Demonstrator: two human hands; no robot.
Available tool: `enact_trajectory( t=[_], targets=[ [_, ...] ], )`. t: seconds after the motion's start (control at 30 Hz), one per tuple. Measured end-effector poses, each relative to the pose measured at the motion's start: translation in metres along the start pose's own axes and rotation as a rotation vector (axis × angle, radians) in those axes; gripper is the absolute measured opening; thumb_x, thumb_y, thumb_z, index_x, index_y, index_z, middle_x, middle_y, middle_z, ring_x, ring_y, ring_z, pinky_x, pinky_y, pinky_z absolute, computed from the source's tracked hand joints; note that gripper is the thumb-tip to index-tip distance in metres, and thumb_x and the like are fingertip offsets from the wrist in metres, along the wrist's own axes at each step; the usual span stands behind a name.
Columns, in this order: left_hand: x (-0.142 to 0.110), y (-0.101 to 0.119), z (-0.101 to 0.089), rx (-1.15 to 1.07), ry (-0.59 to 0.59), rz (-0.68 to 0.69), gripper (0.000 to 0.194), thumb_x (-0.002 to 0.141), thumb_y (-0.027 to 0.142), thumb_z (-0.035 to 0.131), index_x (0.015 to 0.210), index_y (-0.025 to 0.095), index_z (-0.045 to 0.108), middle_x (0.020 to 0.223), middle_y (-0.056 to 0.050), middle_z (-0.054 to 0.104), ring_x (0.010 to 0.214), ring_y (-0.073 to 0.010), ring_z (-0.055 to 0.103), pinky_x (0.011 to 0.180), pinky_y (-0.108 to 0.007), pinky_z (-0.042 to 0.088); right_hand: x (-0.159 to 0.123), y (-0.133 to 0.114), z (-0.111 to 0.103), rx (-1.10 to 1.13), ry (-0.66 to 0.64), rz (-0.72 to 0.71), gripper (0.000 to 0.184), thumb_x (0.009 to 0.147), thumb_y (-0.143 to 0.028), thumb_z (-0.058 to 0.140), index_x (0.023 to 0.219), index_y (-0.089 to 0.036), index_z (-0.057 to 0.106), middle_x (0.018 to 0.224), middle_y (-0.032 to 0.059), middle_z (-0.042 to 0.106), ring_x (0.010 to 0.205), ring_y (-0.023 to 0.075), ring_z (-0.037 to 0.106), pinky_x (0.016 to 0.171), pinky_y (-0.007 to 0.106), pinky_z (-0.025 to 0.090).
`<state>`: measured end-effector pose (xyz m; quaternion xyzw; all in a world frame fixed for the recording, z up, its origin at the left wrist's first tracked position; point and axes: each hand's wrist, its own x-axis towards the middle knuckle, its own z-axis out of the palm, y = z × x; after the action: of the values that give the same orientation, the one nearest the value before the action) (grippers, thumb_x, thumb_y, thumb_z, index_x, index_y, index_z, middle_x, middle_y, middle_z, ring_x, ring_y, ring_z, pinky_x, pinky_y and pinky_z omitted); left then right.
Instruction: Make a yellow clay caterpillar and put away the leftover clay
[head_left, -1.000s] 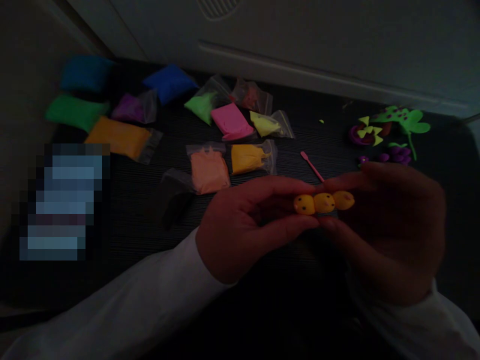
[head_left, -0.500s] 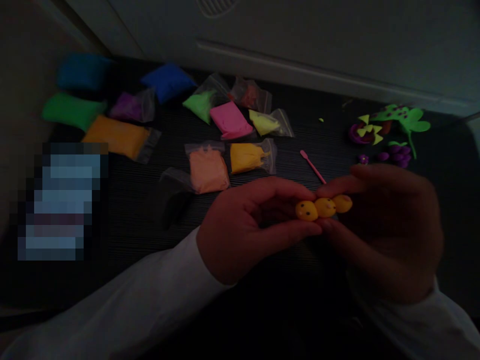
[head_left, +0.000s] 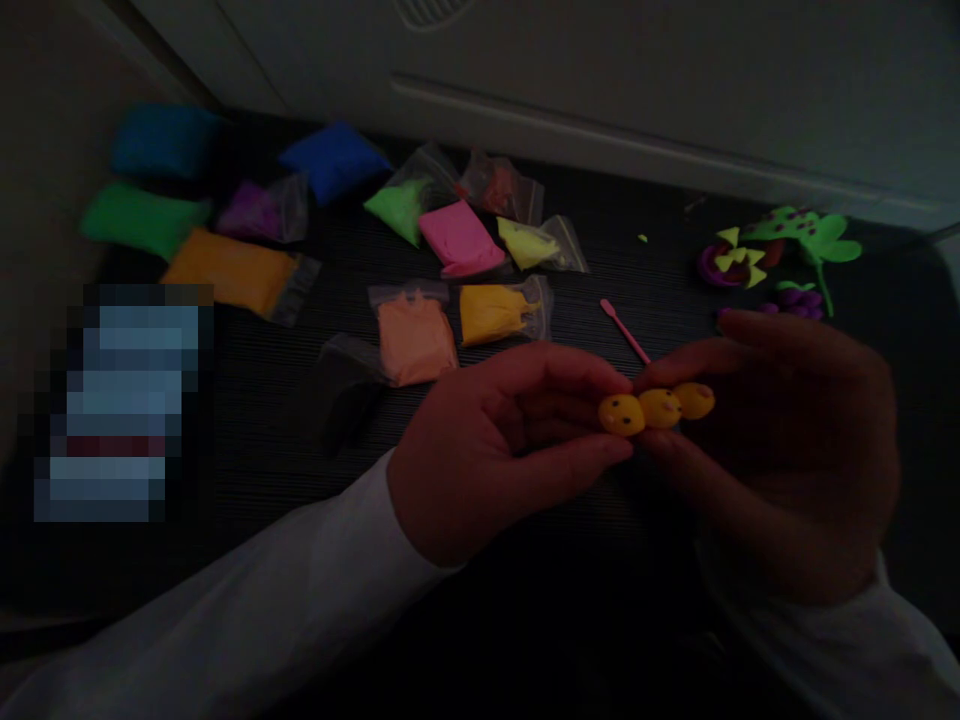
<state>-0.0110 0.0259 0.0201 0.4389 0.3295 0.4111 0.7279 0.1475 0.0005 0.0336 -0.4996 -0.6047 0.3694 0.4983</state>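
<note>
A: In the head view, what has shifted?
B: The row of three joined yellow clay balls (head_left: 657, 407) has slid slightly rightward, its dark-dotted end leading the left.
A: And the hands?
B: Both curl closed, grasping it: the left hand (head_left: 499, 450) pinches the dotted end, the right hand (head_left: 784, 450) the other.
A: What's nearby?
B: A thin pink plastic stick (head_left: 624, 331) lies just beyond, with bagged orange clay (head_left: 415, 342) on the dark ribbed tabletop (head_left: 622, 205).

nothing can be read anywhere; the pixelated patch (head_left: 116, 405) at left is illegible.
</note>
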Motion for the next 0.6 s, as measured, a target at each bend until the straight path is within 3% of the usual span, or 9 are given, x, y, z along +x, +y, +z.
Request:
enact_trajectory(
  t=[0.37, 0.5, 0.6],
  targets=[
    [-0.001, 0.001, 0.0, 0.054, 0.014, 0.013, 0.024, 0.068, 0.007, 0.065, 0.089, 0.02, 0.064, 0.086, 0.003, 0.068, 0.078, -0.0108, 0.066, 0.072, -0.019, 0.053, 0.0, 0.001, 0.0, 0.036, -0.016, 0.0, 0.059, 0.063, 0.001, 0.064, 0.113, -0.028, 0.051, 0.088, -0.0006, 0.057, 0.083, 0.0136, 0.058, 0.077, 0.027, 0.053],
    [0.002, -0.001, -0.003, 0.008, 0.014, 0.015, 0.023, 0.069, 0.008, 0.064, 0.089, 0.019, 0.064, 0.084, 0.002, 0.068, 0.078, -0.0123, 0.066, 0.071, -0.02, 0.053, 0.003, 0.002, -0.004, 0.006, -0.03, 0.02, 0.063, 0.06, -0.002, 0.068, 0.114, -0.029, 0.049, 0.098, 0.0001, 0.056, 0.09, 0.0151, 0.057, 0.081, 0.029, 0.051],
    [0.006, -0.002, -0.008, -0.103, 0.031, 0.056, 0.027, 0.071, 0.005, 0.062, 0.093, 0.021, 0.062, 0.086, 0.004, 0.066, 0.074, -0.0089, 0.065, 0.071, -0.017, 0.053, 0.007, 0.004, -0.011, 0.0, 0.073, 0.012, 0.054, 0.064, -0.005, 0.066, 0.112, -0.027, 0.052, 0.102, 0.0002, 0.056, 0.089, 0.0149, 0.057, 0.083, 0.031, 0.049]
  ],
)
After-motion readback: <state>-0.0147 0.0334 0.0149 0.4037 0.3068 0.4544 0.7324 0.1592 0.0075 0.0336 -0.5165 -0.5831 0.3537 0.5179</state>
